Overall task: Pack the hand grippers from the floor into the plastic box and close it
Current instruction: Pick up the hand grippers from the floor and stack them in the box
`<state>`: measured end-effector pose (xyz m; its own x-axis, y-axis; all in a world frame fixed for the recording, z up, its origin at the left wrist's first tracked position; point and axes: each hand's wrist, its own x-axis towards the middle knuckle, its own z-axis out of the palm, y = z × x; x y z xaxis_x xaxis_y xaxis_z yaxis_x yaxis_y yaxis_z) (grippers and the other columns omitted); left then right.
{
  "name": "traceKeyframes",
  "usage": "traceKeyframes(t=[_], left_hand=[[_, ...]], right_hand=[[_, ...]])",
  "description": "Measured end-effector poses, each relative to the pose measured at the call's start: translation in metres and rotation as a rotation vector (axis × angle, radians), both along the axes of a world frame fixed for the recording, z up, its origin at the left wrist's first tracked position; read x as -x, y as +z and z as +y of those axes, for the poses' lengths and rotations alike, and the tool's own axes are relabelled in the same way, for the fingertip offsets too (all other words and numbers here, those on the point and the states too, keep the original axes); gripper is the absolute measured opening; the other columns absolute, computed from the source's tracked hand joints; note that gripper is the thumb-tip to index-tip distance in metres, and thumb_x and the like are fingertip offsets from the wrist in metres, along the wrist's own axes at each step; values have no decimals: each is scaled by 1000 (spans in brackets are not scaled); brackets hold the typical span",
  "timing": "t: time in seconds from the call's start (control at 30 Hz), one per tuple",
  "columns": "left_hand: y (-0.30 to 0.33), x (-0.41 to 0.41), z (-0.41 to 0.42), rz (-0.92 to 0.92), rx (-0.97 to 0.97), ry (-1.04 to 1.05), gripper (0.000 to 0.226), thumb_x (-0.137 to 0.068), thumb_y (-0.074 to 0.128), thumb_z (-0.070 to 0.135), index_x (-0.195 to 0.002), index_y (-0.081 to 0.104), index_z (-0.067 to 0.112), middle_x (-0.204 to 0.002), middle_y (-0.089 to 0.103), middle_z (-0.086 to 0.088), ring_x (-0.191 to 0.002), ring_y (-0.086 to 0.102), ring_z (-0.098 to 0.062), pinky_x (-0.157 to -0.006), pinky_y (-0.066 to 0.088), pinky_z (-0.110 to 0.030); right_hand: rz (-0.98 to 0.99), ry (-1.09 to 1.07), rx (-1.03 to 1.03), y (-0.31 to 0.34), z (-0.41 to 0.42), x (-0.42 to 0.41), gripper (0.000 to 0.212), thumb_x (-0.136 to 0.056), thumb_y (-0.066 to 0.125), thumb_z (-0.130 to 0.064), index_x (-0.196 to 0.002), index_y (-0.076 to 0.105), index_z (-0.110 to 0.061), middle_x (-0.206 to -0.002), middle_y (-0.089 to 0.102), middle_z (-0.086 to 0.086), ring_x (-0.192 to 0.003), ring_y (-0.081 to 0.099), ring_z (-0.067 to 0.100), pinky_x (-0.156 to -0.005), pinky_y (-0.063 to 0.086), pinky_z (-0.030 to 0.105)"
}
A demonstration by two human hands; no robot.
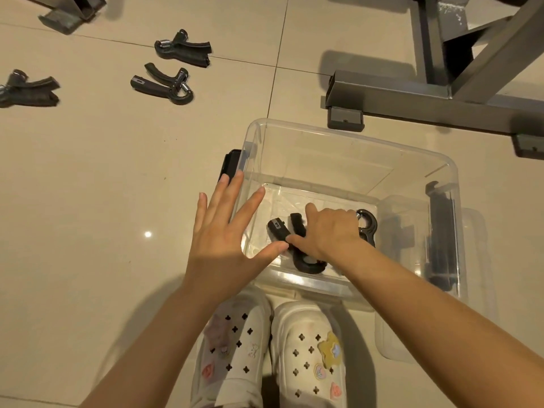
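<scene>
A clear plastic box stands open on the floor in front of my feet. My right hand is inside it, closed around a black hand gripper that rests on the box bottom. A second black gripper lies under it near the front wall. My left hand hovers with spread fingers over the box's left wall and holds nothing. Three more hand grippers lie on the tiles at the upper left: one, another, and a third at the left edge.
A grey metal equipment frame stands just behind the box at the upper right. Another metal foot is at the top left. The clear lid sits under the box's right side. My white clogs stand at the box's front wall.
</scene>
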<state>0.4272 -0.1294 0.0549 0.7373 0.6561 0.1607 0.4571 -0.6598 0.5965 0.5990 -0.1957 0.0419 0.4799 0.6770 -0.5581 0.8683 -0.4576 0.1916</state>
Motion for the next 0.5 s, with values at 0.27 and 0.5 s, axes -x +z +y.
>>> traceKeyframes(t=[0.27,0.5], left_hand=[[-2,-2,1,-24,-20,14,72,-80,49,66,-136,49,20,-155,24,-7,-145,13,-21,-118,8,-47],[0,-3,3,-24,23,3,70,-77,56,63,-135,50,23,-156,21,-5,-146,11,-20,-118,5,-44]], right_hand=[[216,315,79,-2,-13,-53,84,-85,63,-41,-149,8,-35,-155,18,5,-139,24,31,-110,27,47],[130,664,92,-38,13,-37,111,-72,74,-49,-147,-7,-42,-157,-19,4,-144,-7,35,-115,9,56]])
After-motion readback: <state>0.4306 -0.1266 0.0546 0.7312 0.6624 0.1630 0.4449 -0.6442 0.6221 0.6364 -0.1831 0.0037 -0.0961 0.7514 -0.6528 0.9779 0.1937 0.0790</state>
